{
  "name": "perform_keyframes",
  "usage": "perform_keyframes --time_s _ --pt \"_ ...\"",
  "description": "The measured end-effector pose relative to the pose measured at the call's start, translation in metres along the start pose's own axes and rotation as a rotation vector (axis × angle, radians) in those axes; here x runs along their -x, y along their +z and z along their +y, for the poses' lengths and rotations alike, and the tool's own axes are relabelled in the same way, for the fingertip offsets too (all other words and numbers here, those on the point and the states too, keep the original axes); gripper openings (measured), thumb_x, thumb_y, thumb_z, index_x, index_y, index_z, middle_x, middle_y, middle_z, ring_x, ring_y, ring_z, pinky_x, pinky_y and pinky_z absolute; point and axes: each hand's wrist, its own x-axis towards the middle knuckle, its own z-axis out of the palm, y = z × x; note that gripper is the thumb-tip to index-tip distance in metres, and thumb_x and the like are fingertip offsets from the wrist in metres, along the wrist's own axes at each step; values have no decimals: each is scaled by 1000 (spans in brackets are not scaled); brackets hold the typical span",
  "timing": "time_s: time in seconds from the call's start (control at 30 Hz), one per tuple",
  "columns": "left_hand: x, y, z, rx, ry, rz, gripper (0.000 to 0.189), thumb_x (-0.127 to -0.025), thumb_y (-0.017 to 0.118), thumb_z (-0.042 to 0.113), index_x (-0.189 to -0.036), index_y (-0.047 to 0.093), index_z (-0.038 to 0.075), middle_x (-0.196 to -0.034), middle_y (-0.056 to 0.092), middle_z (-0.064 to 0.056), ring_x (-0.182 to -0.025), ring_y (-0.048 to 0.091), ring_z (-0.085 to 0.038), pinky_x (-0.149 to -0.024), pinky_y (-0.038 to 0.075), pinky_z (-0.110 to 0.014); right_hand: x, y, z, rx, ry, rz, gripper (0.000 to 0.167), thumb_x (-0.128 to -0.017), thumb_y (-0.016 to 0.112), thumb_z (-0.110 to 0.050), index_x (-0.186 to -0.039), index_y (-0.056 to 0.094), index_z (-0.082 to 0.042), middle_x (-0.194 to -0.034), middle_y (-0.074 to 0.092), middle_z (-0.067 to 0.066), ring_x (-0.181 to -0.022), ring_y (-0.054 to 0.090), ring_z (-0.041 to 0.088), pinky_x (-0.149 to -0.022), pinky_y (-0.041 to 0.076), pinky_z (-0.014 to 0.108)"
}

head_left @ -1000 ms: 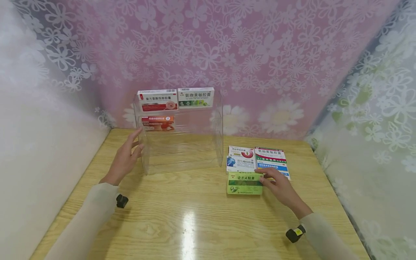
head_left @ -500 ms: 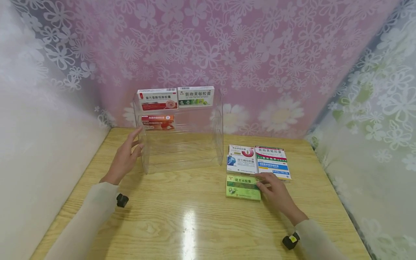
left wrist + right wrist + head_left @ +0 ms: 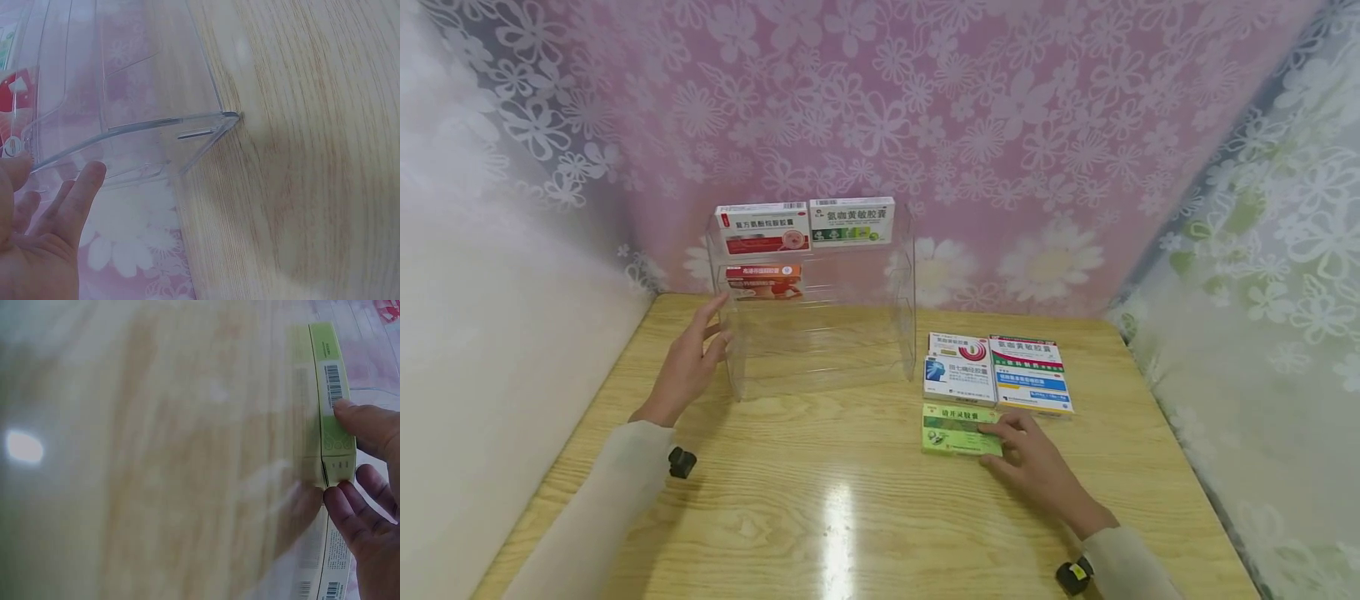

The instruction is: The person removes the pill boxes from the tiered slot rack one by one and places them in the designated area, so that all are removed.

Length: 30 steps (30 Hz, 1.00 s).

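Observation:
My left hand (image 3: 685,367) reaches to the left side of a clear acrylic display rack (image 3: 820,379), its fingers mostly straight and touching or very near the side panel, seen also in the left wrist view. My right hand (image 3: 1033,467) holds the right end of a green medicine box (image 3: 951,429) that lies flat on the table. The right wrist view shows the thumb on the barcoded long side of the green box (image 3: 331,375), with other fingers at its end corner. In the head view the index finger lies over the top face.
Two white medicine boxes (image 3: 853,223) (image 3: 763,229) stand on the rack's top tier, an orange-red box (image 3: 763,283) one tier lower at left. Behind the green box lie a blue-and-white box (image 3: 958,381), a red-ringed box (image 3: 955,344) and further boxes (image 3: 1030,354) on the wooden table (image 3: 760,517).
The green box has come slightly toward me, away from the white boxes behind it. My right thumb has shifted to its near edge. The left hand has stayed still.

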Motion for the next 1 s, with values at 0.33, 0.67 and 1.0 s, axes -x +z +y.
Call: perform_keyframes --time_s 0.33,0.67,1.0 --pt "0 0 2 -9 12 5 71 -117 50 13 -176 17 35 -180 25 -17 -150 49 -54 -98 64 -66 -7 -1 -3 -11 107 -31 43 -99 85 -29 -139 75 -17 -136 59 11 -102 65 15 -88 65 38" --pt "0 0 3 -19 2 5 68 -118 49 19 -177 17 34 -180 25 -17 -150 48 -54 -99 64 -66 -8 1 -4 18 125 -15 42 -98 85 -30 -137 76 -17 -137 58 10 -101 62 13 -88 62 40" --pt "1 0 1 -23 12 5 69 -118 49 17 -176 16 35 -180 25 -16 -150 49 -54 -97 64 -66 -7 1 -7 31 142 -18 44 -99 85 -29 -140 75 -17 -133 57 9 -103 56 18 -87 57 42"
